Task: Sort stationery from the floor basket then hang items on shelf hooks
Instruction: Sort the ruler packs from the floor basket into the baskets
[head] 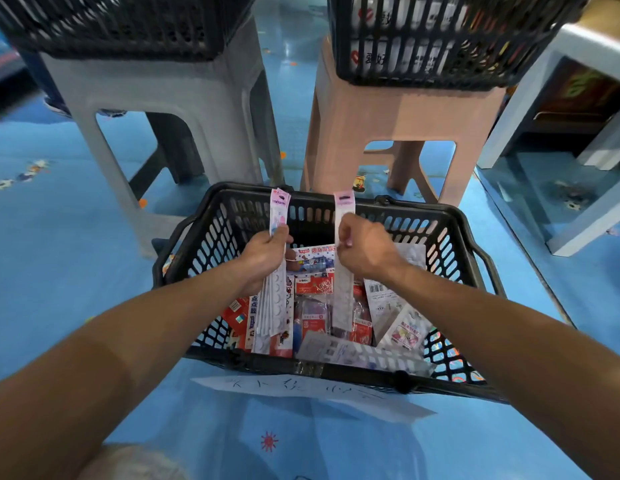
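Like strips gathered over the floor basket (481,261)

The left grip (263,258) is clamped round a fanned stack (275,306) of pink-topped strips. The right grip (364,251) pinches one more strip (343,306) upright beside it, likely to match the two. The handwriting on the basket's paper tag (301,389) is unreadable, and one pack (378,289) shows a barcode.

A shop — hang-card stationery packs (313,284) fill a shopping basket (211,237).
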A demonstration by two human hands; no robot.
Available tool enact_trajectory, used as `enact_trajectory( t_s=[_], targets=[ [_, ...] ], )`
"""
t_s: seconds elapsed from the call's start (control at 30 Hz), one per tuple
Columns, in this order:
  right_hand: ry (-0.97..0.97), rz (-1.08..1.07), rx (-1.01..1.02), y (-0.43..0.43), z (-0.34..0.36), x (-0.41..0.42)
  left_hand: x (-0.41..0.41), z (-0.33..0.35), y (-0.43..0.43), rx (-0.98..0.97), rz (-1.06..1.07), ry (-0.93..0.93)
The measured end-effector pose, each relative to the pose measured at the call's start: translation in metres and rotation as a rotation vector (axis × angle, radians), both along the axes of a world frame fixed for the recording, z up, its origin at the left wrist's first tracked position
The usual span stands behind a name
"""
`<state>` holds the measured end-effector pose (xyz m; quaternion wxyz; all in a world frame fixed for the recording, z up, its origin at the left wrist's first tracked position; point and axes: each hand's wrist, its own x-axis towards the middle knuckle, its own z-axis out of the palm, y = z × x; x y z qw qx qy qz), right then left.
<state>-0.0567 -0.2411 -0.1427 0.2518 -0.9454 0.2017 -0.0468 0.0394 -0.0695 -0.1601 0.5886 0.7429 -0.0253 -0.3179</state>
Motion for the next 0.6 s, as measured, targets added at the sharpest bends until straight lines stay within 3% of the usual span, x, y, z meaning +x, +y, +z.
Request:
enact_trajectory(
  t_s=[0.13,0.27,0.43,0.6],
  targets=[
    [-0.237,-0.017,0.466,0.001,0.015,0.006,-0.003,0.003,-0.002,0.032,-0.024,-0.027],
    [-0.155,0.058,0.667,0.015,0.012,0.005,-0.008,0.01,-0.002,-0.004,-0.049,0.036],
    [-0.17,0.229,0.52,0.039,0.004,0.007,-0.016,0.015,-0.01,-0.141,-0.083,0.084],
    [-0.29,0.047,0.181,0.047,0.001,0.008,-0.01,0.018,-0.013,-0.162,-0.006,-0.007]
  ],
)
